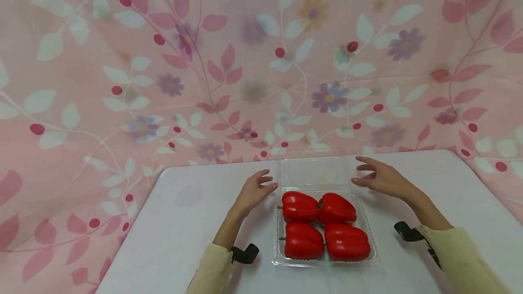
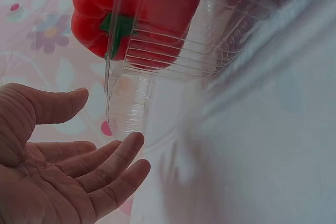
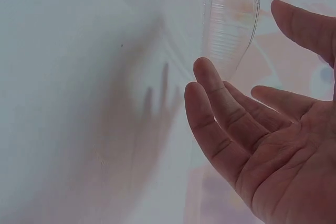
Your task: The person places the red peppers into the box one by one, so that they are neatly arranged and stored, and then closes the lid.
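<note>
Several red bell peppers (image 1: 303,241) lie in two rows inside a clear plastic clamshell container (image 1: 276,257) on the white table. Its transparent lid (image 1: 312,172) is folded back toward the wall. To the left of the lid, my left hand (image 1: 254,192) hovers with relaxed, spread fingers and holds nothing. My right hand (image 1: 382,178) is at the lid's other side, fingers loosely extended, also holding nothing. In the left wrist view, a pepper (image 2: 163,19) with a green stem shows through the ribbed container wall. The right wrist view shows the lid (image 3: 228,30) beyond my fingertips.
The white table (image 1: 163,239) extends on both sides of the container. Behind its far edge hangs a pink floral cloth (image 1: 245,80). Each wrist carries a black camera mount, one at the left (image 1: 245,254) and one at the right (image 1: 408,232).
</note>
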Demonstrator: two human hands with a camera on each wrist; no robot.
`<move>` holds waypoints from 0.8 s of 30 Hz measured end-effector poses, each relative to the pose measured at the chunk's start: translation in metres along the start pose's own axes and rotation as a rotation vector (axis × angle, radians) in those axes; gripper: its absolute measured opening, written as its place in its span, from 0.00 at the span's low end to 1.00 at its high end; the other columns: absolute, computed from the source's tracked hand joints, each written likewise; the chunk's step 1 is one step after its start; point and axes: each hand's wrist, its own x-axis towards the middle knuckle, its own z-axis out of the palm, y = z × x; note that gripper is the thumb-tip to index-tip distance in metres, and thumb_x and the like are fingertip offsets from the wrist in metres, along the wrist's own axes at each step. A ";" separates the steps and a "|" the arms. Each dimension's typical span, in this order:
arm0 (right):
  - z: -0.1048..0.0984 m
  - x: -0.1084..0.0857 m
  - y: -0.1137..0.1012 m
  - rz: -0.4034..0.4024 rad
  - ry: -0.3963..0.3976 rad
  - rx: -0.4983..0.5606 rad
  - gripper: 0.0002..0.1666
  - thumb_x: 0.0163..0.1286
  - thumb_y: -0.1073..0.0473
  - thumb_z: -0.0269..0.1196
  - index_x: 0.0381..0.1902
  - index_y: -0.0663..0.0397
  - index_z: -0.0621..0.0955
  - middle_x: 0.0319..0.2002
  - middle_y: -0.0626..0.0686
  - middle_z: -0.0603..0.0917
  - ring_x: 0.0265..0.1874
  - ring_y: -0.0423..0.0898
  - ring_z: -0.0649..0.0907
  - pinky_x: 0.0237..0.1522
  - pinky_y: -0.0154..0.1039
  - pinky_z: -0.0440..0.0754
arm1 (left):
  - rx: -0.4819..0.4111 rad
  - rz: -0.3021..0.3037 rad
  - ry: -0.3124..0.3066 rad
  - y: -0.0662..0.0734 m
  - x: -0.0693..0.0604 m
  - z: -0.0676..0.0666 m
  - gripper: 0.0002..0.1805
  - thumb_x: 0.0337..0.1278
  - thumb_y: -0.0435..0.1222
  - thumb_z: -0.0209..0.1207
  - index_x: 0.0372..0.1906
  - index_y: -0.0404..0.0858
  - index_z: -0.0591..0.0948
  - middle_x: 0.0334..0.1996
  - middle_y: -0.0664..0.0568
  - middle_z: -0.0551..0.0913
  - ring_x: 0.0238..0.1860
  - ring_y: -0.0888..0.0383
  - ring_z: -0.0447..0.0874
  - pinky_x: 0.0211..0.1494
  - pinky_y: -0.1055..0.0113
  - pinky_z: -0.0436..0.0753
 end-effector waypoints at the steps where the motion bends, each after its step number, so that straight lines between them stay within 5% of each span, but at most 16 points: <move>1: 0.000 0.002 -0.001 0.009 -0.011 0.022 0.48 0.65 0.47 0.67 0.74 0.64 0.59 0.61 0.71 0.74 0.51 0.64 0.81 0.42 0.51 0.85 | -0.011 -0.003 -0.004 -0.001 0.001 0.000 0.33 0.63 0.40 0.63 0.69 0.33 0.68 0.60 0.35 0.77 0.53 0.40 0.82 0.52 0.50 0.82; 10: -0.001 0.014 0.000 0.095 -0.076 0.151 0.48 0.67 0.50 0.65 0.73 0.68 0.56 0.63 0.74 0.71 0.53 0.62 0.81 0.44 0.49 0.85 | -0.156 -0.043 -0.044 -0.006 0.009 0.000 0.35 0.61 0.37 0.64 0.70 0.31 0.65 0.59 0.35 0.77 0.51 0.44 0.84 0.53 0.54 0.82; 24: 0.006 0.019 0.000 0.063 -0.095 0.260 0.39 0.69 0.60 0.62 0.71 0.73 0.60 0.61 0.73 0.73 0.53 0.62 0.81 0.46 0.50 0.84 | -0.240 -0.069 -0.030 -0.005 0.012 0.004 0.34 0.57 0.31 0.65 0.68 0.31 0.67 0.54 0.36 0.80 0.47 0.45 0.86 0.50 0.56 0.83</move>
